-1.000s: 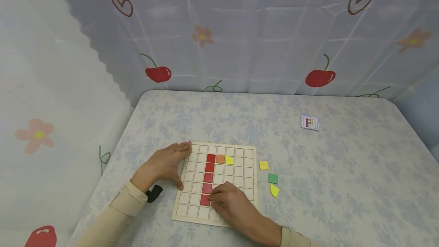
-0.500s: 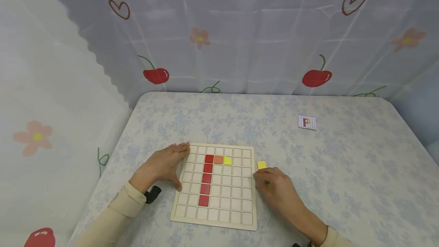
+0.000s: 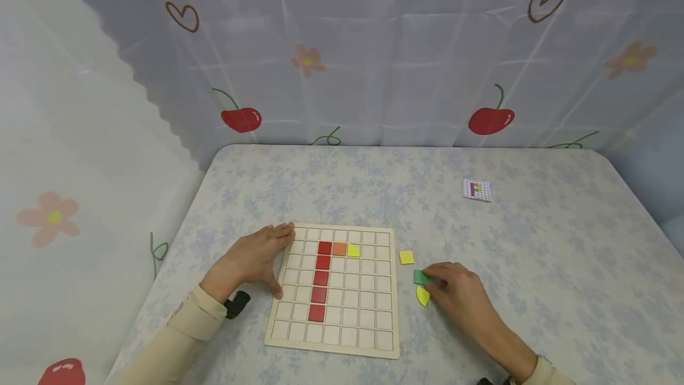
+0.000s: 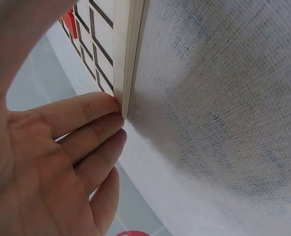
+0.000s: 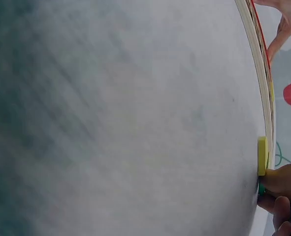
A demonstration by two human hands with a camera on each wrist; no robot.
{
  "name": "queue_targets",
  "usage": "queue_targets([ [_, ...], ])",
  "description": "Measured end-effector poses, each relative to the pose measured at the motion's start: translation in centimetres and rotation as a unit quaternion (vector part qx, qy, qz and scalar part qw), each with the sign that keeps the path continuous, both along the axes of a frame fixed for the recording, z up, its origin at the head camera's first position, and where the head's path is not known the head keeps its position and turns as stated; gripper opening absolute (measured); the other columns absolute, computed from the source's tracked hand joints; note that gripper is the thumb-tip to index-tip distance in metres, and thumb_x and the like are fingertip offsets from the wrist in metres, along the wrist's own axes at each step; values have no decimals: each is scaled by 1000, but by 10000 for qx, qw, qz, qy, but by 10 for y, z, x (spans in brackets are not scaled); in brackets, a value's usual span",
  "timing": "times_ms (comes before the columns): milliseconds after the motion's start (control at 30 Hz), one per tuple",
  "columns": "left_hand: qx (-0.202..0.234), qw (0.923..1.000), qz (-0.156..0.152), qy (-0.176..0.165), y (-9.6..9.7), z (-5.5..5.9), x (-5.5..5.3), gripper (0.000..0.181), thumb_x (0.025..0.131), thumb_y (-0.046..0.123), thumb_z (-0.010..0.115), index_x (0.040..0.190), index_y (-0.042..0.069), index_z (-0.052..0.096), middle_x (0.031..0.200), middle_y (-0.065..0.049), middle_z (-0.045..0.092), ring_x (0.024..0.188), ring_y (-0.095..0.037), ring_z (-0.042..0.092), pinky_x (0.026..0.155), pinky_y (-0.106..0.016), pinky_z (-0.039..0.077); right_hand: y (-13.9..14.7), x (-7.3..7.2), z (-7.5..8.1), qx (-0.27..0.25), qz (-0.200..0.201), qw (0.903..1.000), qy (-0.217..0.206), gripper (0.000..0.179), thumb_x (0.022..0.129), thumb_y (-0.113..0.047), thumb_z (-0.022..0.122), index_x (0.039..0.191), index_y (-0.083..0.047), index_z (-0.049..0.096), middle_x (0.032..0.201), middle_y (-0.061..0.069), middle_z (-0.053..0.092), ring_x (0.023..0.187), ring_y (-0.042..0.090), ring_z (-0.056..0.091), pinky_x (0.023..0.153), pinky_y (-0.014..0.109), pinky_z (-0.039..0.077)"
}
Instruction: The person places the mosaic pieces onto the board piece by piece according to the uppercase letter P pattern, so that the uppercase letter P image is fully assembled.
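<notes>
My left hand (image 3: 251,260) lies along the left side of the pale gridded board (image 3: 350,335), fingertips at its far corner and thumb at the left edge. In the left wrist view, nearly straight fingers (image 4: 93,130) touch the board's rim. Right of the board, my right hand (image 3: 462,293) pinches the green square tile (image 3: 420,277) between thumb and fingers at its right side. A yellow rounded tile (image 3: 423,296) lies just in front of it, a yellow square tile (image 3: 406,257) behind. On the board stand a column of red tiles (image 3: 320,278), an orange tile (image 3: 339,249) and a yellow corner-cut tile (image 3: 354,250).
A small card (image 3: 477,190) printed with a coloured grid pattern lies at the back right of the flowered tablecloth (image 3: 342,189). A printed curtain (image 3: 363,76) hangs behind the table. Black straps show at both wrists, one by the left cuff (image 3: 211,311).
My right hand has left the lowest red tile, moved right off the board and come to the green tile, which it now pinches. My left hand has stayed at the board's edge.
</notes>
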State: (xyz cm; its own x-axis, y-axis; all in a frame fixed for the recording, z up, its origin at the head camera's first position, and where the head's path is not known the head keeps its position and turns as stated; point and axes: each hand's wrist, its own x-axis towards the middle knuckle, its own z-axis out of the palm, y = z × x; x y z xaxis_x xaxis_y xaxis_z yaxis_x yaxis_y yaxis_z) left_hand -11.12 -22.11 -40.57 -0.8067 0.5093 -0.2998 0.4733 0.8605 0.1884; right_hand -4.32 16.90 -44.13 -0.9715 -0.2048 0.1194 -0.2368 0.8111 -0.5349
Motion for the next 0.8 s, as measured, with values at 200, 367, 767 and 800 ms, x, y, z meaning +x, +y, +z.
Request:
queue_targets([
  [200, 33, 10000, -18, 29, 0, 0, 1, 121, 53, 43, 97, 149, -4, 38, 158, -18, 30, 145, -31, 29, 120, -44, 29, -4, -4, 4, -151, 19, 9995, 264, 18, 76, -7, 84, 93, -6, 78, 96, 2, 72, 81, 13, 65, 66, 30, 58],
  [367, 24, 10000, -6, 58, -1, 1, 1, 121, 53, 43, 97, 149, -4, 39, 157, -17, 30, 145, -31, 29, 119, -44, 31, -21, -7, 9, -439, 152, 9986, 237, 19, 74, -3, 84, 92, -6, 78, 96, 2, 71, 78, 12, 63, 64, 27, 57],
  [767, 26, 9999, -94, 67, -2, -2, 0, 121, 55, 45, 95, 149, -4, 38, 158, -17, 30, 145, -31, 29, 120, -43, 28, -92, -17, 7, -881, 1599, 9830, 184, 16, 79, 0, 78, 94, -4, 78, 95, 2, 71, 77, 11, 58, 61, 20, 51],
  [800, 21, 9999, -91, 53, -2, -2, 0, 121, 55, 46, 95, 149, -4, 37, 158, -17, 29, 145, -31, 28, 121, -42, 27, -96, -18, 6, -874, 1672, 9819, 166, 14, 80, 0, 78, 93, -5, 79, 95, 2, 71, 77, 11, 59, 61, 20, 52],
])
